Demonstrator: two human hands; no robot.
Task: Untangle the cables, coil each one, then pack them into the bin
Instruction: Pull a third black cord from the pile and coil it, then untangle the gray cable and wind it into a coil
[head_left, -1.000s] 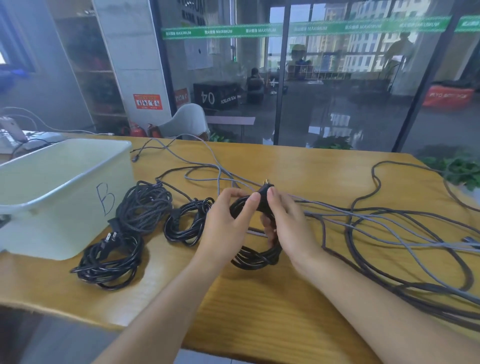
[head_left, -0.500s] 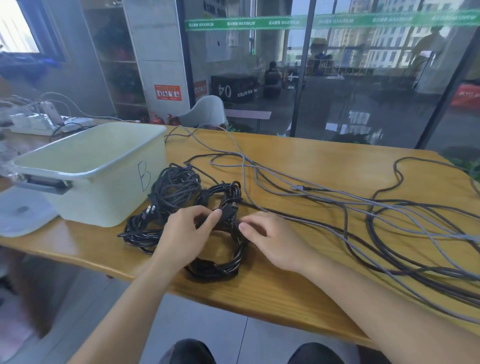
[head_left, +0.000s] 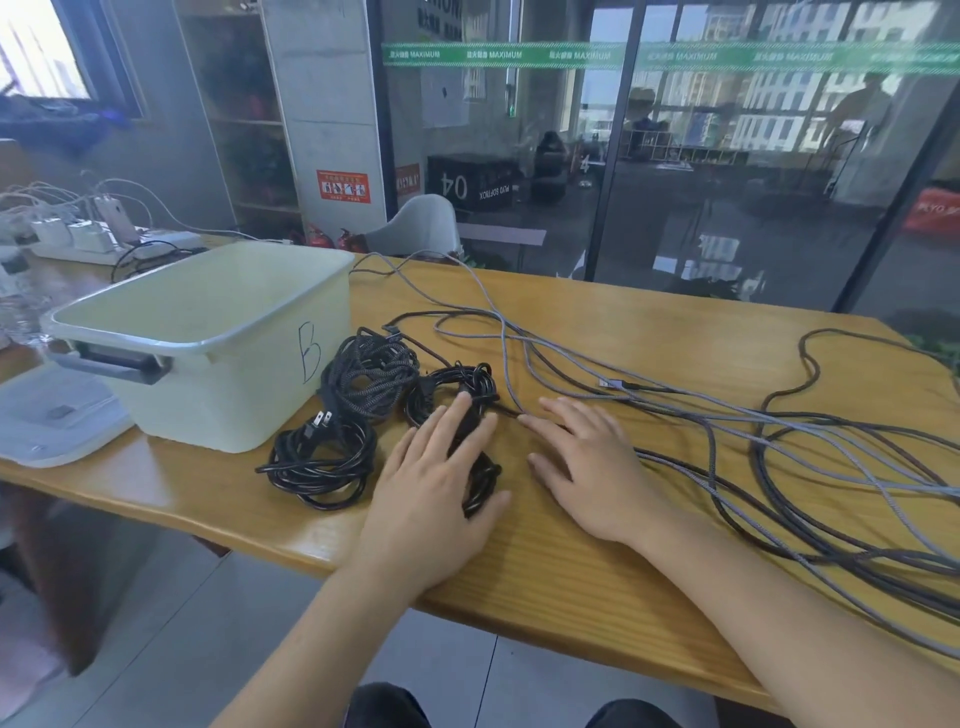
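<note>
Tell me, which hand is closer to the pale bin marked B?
Left. The left hand lies on a black coil just right of the bin; the right hand rests flat on the table farther right.

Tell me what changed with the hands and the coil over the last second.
Both hands let go of the black coil, set down on the table beside the other coils. The left hand now lies flat on it; the right hand rests open beside it. The bin, the three other coils and the loose cables stayed put.
</note>
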